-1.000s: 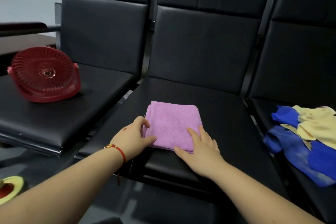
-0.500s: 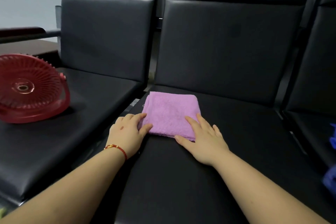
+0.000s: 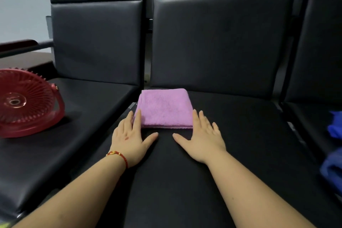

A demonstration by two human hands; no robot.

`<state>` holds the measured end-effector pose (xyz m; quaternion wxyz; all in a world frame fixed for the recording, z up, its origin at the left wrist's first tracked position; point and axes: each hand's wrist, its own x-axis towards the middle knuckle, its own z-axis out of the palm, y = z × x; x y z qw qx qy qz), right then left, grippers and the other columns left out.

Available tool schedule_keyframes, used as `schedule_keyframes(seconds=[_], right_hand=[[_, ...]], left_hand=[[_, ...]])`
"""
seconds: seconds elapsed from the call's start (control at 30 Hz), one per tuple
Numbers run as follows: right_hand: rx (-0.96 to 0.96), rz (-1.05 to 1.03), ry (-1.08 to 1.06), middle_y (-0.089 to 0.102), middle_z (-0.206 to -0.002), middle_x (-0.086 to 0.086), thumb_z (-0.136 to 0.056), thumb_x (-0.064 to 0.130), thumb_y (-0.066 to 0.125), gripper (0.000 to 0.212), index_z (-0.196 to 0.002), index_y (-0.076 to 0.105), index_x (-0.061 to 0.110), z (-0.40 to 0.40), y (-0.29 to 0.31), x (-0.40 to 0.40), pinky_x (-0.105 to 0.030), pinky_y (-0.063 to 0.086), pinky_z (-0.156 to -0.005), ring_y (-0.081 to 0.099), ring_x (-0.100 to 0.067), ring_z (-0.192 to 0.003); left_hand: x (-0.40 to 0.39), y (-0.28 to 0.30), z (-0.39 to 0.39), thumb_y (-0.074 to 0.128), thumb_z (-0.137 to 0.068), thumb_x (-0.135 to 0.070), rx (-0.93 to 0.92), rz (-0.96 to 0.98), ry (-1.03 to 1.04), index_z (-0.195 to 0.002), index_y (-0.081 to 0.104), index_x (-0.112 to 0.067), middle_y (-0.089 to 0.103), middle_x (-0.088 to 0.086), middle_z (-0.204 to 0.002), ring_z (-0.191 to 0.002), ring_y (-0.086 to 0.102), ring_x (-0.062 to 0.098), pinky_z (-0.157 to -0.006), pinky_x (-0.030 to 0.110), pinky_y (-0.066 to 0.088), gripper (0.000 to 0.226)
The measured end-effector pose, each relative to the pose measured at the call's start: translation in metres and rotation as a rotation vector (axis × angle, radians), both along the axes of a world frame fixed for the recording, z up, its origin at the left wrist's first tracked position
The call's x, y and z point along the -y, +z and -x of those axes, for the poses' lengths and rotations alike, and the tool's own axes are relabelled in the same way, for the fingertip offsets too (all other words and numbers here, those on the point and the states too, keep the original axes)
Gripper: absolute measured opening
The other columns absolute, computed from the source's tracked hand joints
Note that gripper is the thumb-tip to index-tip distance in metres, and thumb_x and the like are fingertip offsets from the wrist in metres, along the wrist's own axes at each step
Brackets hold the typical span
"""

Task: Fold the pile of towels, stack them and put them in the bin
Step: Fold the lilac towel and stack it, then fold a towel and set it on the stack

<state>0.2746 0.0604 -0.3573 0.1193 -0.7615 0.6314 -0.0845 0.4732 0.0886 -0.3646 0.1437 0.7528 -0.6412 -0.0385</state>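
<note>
Head view: towel (image 3: 164, 108) seemingly between hands.

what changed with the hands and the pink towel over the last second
The left hand let go of the pink towel's near-left corner and flattened beside it; the right hand slid off the near edge to the towel's right corner. Both lie flat on the seat. The towel stayed folded; the red fan stayed put.

Red fan (image 3: 24, 102) on left black seat (image 3: 87, 109).
</note>
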Motion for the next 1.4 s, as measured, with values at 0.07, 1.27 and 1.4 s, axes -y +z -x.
schedule_keyframes(seconds=[0.07, 1.27, 1.4], right_hand=[[-0.022, -0.027, 0.001, -0.014, -0.160, -0.002, -0.087, 0.074, 0.027, 0.095, -0.151, -0.017, 0.018, 0.006, 0.000, -0.016, -0.037, -0.006, -0.119, -0.009, -0.015, -0.147], [0.324, 0.307, -0.901, 0.047, -0.138, 0.005, -0.097, 0.026, 0.047, 0.068, -0.151, 0.006, 0.032, 0.347, 0.023, -0.183, -0.033, 0.049, -0.073, 0.058, -0.018, -0.105], [0.377, 0.257, -0.964, 0.053, -0.130, 0.007, -0.098, 0.035, 0.045, 0.054, -0.147, 0.022, 0.036, 0.354, 0.022, -0.174, -0.029, 0.045, -0.064, 0.058, -0.016, -0.103]], left_hand=[[-0.017, 0.003, 0.013, 0.028, -0.090, -0.067, 0.021, -0.084, -0.006, -0.150, -0.013, -0.026, -0.014, 0.005, -0.159, -0.147, -0.009, 0.022, -0.119, 0.036, 0.001, 0.084], [-0.104, 0.038, 0.443, 0.053, -0.088, -0.010, -0.362, -0.285, -0.956, -0.129, 0.056, -0.027, 0.063, -0.010, -0.118, -0.111, 0.058, 0.011, -0.097, 0.023, 0.044, 0.045], [-0.103, 0.039, 0.443, 0.053, -0.089, -0.004, -0.465, -0.377, -0.923, -0.133, 0.053, -0.022, 0.065, 0.005, -0.115, -0.110, 0.058, 0.021, -0.082, 0.016, 0.042, 0.048]])
